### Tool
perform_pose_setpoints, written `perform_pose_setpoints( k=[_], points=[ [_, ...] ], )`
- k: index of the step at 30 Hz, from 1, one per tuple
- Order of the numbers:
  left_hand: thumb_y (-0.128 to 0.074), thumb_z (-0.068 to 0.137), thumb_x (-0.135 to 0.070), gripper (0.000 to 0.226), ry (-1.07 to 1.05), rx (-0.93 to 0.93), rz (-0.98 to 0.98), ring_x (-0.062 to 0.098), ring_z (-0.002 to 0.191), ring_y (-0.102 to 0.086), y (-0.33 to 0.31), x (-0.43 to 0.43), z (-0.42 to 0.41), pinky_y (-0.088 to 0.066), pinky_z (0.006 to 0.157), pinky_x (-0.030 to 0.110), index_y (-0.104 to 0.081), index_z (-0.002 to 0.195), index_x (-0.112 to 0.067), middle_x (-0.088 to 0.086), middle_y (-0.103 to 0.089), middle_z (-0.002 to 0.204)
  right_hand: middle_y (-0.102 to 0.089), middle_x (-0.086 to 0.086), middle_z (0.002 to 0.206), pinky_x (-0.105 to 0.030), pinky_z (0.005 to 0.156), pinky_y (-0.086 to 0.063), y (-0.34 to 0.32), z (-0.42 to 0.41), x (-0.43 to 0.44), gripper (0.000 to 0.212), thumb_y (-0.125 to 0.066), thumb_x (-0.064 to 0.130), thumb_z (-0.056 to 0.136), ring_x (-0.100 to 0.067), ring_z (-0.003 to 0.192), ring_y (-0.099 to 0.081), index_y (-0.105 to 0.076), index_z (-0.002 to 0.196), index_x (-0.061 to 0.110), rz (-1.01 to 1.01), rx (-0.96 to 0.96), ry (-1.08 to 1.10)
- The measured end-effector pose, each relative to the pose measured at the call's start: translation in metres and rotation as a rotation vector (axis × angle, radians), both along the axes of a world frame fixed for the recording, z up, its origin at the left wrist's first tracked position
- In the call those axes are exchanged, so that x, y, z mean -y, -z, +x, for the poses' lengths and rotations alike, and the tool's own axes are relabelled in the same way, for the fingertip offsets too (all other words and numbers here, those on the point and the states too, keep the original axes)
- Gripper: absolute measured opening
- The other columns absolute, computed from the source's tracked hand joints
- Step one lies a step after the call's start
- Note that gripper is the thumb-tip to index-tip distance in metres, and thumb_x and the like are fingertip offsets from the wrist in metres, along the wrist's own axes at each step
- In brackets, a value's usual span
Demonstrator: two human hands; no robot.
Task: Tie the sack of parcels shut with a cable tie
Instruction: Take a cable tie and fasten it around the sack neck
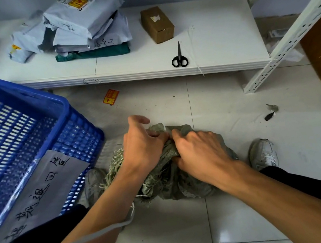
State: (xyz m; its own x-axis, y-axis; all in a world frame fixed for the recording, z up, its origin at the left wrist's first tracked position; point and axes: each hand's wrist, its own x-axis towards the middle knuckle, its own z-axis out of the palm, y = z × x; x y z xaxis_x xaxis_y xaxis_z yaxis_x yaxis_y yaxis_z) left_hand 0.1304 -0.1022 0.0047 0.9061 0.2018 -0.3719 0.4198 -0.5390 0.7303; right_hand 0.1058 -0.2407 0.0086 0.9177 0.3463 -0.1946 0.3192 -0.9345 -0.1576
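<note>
The sack (170, 174), grey-green and woven, stands on the tiled floor (226, 99) between the person's two shoes (263, 154); its mouth is gathered into a bunched neck, and frayed strands hang from its left side.

The left hand (142, 143) is curled round the neck from the left, with one finger lifted clear at the far side; the right hand (199, 153) meets it from the right, fingers dug into the same bunch of cloth, so both are clamped on the sack and touch each other at the knuckles. A thin white strip (165, 127) shows at the top of the neck, just beside the left fingers; whether it goes round the neck I cannot tell.

A blue basket (19, 134) stands tilted at the left, near the sack, with a handwritten label (40, 194) on its near wall; a grey strap (101, 233) crosses the left forearm.

Beyond the sack runs a low white shelf (145, 64); on it lie black scissors (179, 56), closed, and just to their right white ties (194, 50), one end past the shelf's edge. Farther back sits a brown box (157, 25), and to its left a pile of grey mailers (85, 21). A red and yellow sticker (111, 96) lies on the floor below the shelf.
</note>
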Motion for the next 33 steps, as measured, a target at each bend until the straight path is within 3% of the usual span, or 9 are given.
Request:
perform_pose_setpoints(
  k=[2,5,12,16,19,23,26,29,33],
  points=[
    [-0.083,0.083,-0.027,0.039,0.063,0.031,0.022,0.013,0.084,-0.072,-0.002,0.000,0.000,-0.059,0.079,0.035,-0.061,0.115,-0.028,-0.008,-0.076,0.083,-0.071,-0.012,0.089,-0.040,0.070,-0.051,0.000,0.000,-0.001,0.063,-0.066,0.020,0.087,-0.034,0.083,-0.069,-0.044,0.144,0.006,-0.003,-0.005,0.001],
    [-0.078,0.087,-0.025,0.003,0.140,0.045,0.068,0.000,0.078,-0.070,-0.002,-0.001,0.001,-0.055,0.072,0.020,-0.079,0.089,-0.028,-0.011,-0.077,0.085,-0.070,-0.011,0.085,-0.041,0.069,-0.054,0.000,0.000,0.000,0.062,-0.067,0.018,0.085,-0.034,0.080,-0.069,-0.046,0.142,0.006,-0.004,-0.002,-0.008],
    [-0.076,0.088,-0.032,0.010,0.305,0.204,0.375,0.019,0.111,-0.055,0.005,-0.004,-0.002,-0.038,0.091,0.022,-0.082,0.093,-0.025,0.001,-0.059,0.118,-0.071,-0.013,0.084,-0.038,0.064,-0.045,0.003,0.000,0.001,0.058,-0.064,0.009,0.082,-0.036,0.079,-0.069,-0.049,0.138,0.003,-0.002,0.022,-0.039],
    [-0.065,0.093,-0.018,0.014,0.391,0.184,0.244,0.021,0.093,-0.070,0.001,0.000,-0.002,-0.056,0.082,0.032,-0.078,0.093,-0.022,-0.002,-0.077,0.100,-0.071,-0.013,0.087,-0.037,0.062,-0.039,0.006,-0.002,0.000,0.061,-0.061,0.006,0.082,-0.037,0.081,-0.070,-0.045,0.141,0.002,0.014,0.049,-0.050],
    [-0.053,0.099,-0.021,0.022,0.412,0.076,0.185,0.024,0.086,-0.070,-0.001,0.003,-0.004,-0.052,0.073,0.032,-0.074,0.097,-0.021,0.001,-0.076,0.093,-0.071,-0.014,0.085,-0.036,0.060,-0.039,0.008,-0.001,-0.001,0.068,-0.063,0.007,0.083,-0.037,0.077,-0.069,-0.040,0.146,0.000,0.032,0.037,-0.018],
    [-0.048,0.100,-0.029,0.022,0.419,-0.055,0.054,0.022,0.085,-0.068,-0.003,0.004,-0.004,-0.052,0.077,0.034,-0.068,0.108,-0.024,-0.005,-0.070,0.087,-0.071,-0.012,0.092,-0.035,0.059,-0.040,0.010,0.000,0.001,0.056,-0.061,0.009,0.090,-0.032,0.079,-0.069,-0.039,0.141,0.004,0.178,0.028,0.016],
    [-0.052,0.101,-0.032,0.022,0.399,-0.069,0.081,0.013,0.072,-0.062,-0.001,0.005,-0.005,-0.042,0.061,0.025,-0.064,0.090,-0.019,-0.011,-0.064,0.076,-0.070,-0.012,0.092,-0.034,0.059,-0.036,0.009,0.001,0.002,0.051,-0.059,0.007,0.089,-0.030,0.073,-0.062,-0.040,0.136,0.005,0.229,0.016,0.033],
    [-0.053,0.101,-0.038,0.033,0.332,-0.089,0.115,0.021,0.077,-0.065,0.002,0.008,-0.006,-0.047,0.063,0.031,-0.069,0.090,-0.013,-0.001,-0.069,0.079,-0.069,-0.009,0.085,-0.033,0.058,-0.035,0.010,0.002,0.002,0.055,-0.060,0.006,0.088,-0.023,0.064,-0.048,-0.041,0.139,0.005,0.206,0.012,0.021],
    [-0.051,0.101,-0.042,0.030,0.307,-0.193,0.061,0.011,0.083,-0.064,0.000,0.008,-0.003,-0.049,0.068,0.027,-0.071,0.102,-0.020,-0.004,-0.069,0.089,-0.070,-0.010,0.083,-0.035,0.058,-0.035,0.011,0.002,0.003,0.061,-0.062,0.003,0.083,-0.033,0.070,-0.063,-0.041,0.140,0.003,0.174,0.006,0.015]
  ],
)
